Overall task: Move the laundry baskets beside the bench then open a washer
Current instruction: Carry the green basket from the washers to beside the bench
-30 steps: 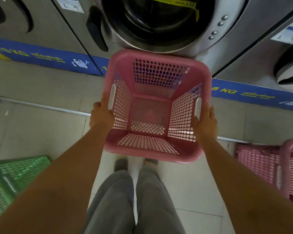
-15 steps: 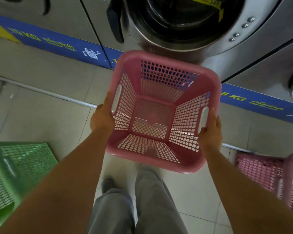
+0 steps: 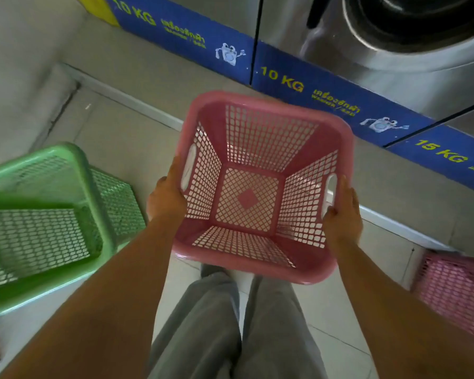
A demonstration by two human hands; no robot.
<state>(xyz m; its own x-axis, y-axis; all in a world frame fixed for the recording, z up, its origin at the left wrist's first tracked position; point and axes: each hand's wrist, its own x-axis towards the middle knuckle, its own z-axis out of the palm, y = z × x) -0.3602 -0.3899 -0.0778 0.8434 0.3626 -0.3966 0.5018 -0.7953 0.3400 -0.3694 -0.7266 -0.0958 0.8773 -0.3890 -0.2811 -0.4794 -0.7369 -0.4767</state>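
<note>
Head view, catalogued: pink basket (image 3: pixel 260 184), square, lattice-walled plastic with slotted handles, empty, was held at frame centre above pale floor tiles (image 3: pixel 340 332). Green basket (image 3: pixel 52 214), same lattice build, sat at left; second pink basket (image 3: pixel 454 288) at lower right. Steel washer (image 3: pixel 394 58) with blue "10 KG" strip (image 3: pixel 326 94) ran along the top. Left hand (image 3: pixel 167 199) and right hand (image 3: pixel 342 212) were curled around opposite handle rims.

Empty pink lattice basket (image 3: pixel 260 187) held upright above the floor.
</note>
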